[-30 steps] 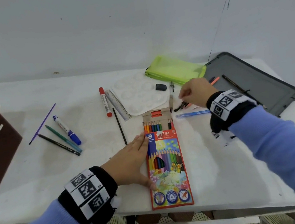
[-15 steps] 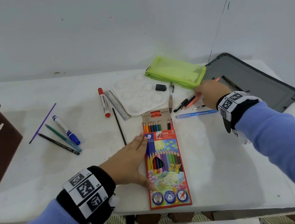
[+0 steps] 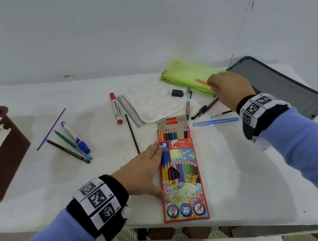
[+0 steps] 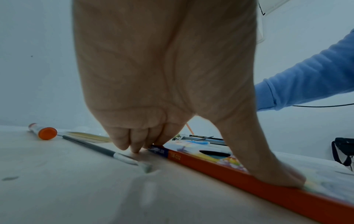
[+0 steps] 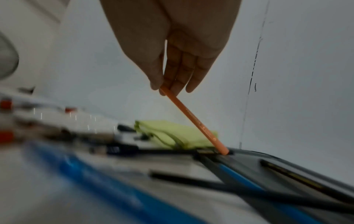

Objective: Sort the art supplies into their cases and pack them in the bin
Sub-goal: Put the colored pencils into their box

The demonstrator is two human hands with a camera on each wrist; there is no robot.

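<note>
The coloured-pencil box (image 3: pixel 180 178) lies flat near the front edge of the white table (image 3: pixel 238 180), its flap open at the far end. The left hand (image 3: pixel 141 172) rests against the box's left side with fingers straight along its edge and the thumb pressed on the printed lid. Beyond and right of the box, the right hand (image 3: pixel 230 91) hovers above the table and pinches an orange coloured pencil (image 5: pixel 193 121) between thumb and fingertips; the pencil slants down, and its free end is close to the rim of a dark grey tray (image 3: pixel 287 85). A lime-green pouch (image 3: pixel 188 76) lies beyond the box, just left of that hand. Far left of the box stands a brown bin (image 3: pixel 3 169).
</note>
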